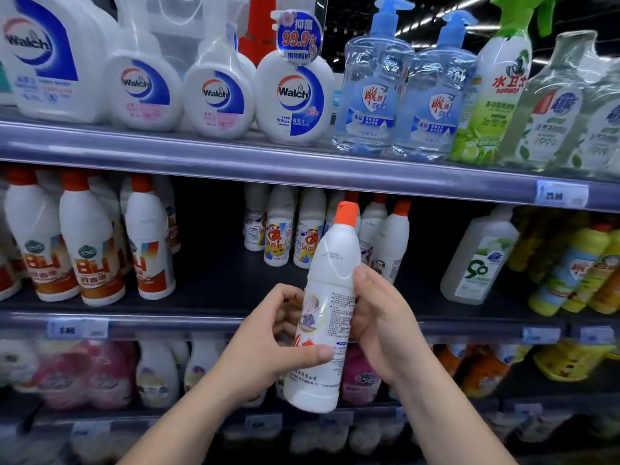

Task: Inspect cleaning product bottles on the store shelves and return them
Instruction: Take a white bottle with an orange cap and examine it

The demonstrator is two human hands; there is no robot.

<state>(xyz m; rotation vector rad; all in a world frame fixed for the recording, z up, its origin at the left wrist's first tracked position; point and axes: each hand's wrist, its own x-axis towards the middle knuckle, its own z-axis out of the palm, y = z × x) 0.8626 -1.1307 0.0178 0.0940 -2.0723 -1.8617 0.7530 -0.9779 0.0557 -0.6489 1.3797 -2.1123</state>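
L hand point(268, 333) + R hand point(379, 327) grip white bottle point(330, 280), tilted.

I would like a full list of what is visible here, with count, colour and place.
held bottle: 1, white with orange cap, before the middle shelf
Walch bottles: at least 4, white with blue logos, top shelf left
pump bottles: 2, clear with blue pumps, top shelf centre
spray bottle: 1, white and green, top shelf right
clear bottles: at least 2, green labels, top shelf far right
orange-cap bottles: many, white, middle shelf left and back centre
jug: 1, translucent white, middle shelf right
yellow bottles: several, middle shelf far right
blurred bottles: many, pink and white, bottom shelf
price tags: several, pale blue, shelf edges
left hand: 1, grips held bottle low
right hand: 1, grips held bottle at mid-height
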